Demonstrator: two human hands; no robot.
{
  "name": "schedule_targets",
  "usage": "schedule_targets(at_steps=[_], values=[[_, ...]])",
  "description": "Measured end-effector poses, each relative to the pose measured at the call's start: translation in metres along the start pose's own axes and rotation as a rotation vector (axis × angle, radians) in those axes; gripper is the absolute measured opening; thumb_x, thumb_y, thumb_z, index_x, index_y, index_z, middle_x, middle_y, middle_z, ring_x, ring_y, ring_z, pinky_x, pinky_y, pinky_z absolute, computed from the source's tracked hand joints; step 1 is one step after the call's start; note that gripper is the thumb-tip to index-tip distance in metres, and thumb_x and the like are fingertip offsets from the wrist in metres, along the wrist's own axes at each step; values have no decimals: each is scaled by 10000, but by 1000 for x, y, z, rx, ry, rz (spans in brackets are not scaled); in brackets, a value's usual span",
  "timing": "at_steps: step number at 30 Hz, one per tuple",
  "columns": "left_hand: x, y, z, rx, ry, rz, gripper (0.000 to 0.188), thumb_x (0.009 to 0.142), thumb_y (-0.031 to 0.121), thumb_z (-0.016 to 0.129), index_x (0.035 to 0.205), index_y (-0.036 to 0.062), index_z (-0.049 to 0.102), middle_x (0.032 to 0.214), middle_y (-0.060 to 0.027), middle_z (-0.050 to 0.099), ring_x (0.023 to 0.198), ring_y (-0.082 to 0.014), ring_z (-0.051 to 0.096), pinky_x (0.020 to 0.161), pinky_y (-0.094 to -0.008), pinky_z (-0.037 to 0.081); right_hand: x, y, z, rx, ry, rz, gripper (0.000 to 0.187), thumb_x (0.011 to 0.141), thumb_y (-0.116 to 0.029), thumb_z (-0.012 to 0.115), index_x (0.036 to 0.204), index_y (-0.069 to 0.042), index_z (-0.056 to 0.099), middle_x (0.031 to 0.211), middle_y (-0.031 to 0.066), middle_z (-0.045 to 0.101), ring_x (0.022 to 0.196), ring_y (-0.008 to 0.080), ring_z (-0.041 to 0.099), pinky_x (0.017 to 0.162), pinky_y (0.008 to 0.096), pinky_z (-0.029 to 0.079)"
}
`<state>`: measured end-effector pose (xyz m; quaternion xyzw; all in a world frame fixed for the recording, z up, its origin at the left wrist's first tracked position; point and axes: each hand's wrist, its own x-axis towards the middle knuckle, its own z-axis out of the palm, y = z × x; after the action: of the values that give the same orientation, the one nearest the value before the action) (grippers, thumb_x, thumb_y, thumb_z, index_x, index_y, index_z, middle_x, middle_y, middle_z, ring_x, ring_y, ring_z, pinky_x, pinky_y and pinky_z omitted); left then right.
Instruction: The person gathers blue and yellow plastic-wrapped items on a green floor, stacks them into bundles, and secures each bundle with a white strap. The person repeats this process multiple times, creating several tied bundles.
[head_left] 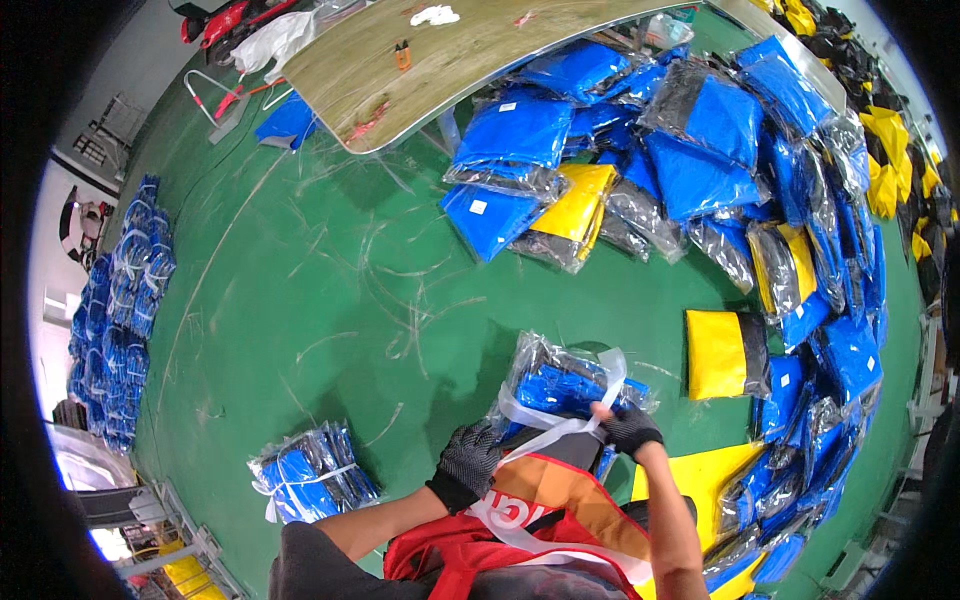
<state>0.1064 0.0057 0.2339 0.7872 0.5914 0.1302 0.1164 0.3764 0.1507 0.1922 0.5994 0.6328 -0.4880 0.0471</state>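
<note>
Right gloved hand [632, 430]: fingers curled, pinching white strap [562, 428] around plastic-wrapped blue bundle [556, 388], green floor [300, 270]. Left gloved hand [466, 464]: fingers curled beside bundle; hold, cannot tell.

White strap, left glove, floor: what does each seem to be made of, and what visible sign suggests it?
Strap: probably plastic, smooth and pale, bending as a flat ribbon.
Left glove: likely knit fabric, matte, with a finely dotted surface.
Floor: perhaps paint or resin coating, smooth, evenly green.

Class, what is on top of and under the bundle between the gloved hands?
White strapping crosses the blue, clear-wrapped bundle, with the right hand at it. Whatever lies underneath is covered.
</note>
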Motion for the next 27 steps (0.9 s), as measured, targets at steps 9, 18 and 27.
schedule_targets(at_steps=[9, 18, 27], values=[[-11, 14, 45, -790, -256, -447, 376, 848, 379, 560, 903, 6, 566, 822, -194, 590, 775, -327, 585, 696, -413, 454, -25, -23, 40, 1654, 25, -105, 446, 937, -412, 441, 617, -109, 375, 556, -2, 312, 515, 122, 321, 523, 265, 296], [-4, 34, -33, -1278, -721, -678, 295, 847, 290, 603, 993, 35, 630, 856, -107, 640, 796, -191, 606, 772, -322, 462, -101, -46, -21, 1374, 395, 64, 385, 944, -375, 411, 626, -160, 371, 529, -2, 316, 485, 146, 378, 493, 298, 332], [-63, 35, 72, -836, -304, -888, 186, 880, 172, 490, 947, 5, 538, 892, -235, 595, 872, -384, 583, 714, -435, 457, 197, 21, -31, 118, 645, -311, 480, 939, -370, 353, 670, -37, 571, 655, 185, 587, 613, 364, 550, 606, 435, 421]])
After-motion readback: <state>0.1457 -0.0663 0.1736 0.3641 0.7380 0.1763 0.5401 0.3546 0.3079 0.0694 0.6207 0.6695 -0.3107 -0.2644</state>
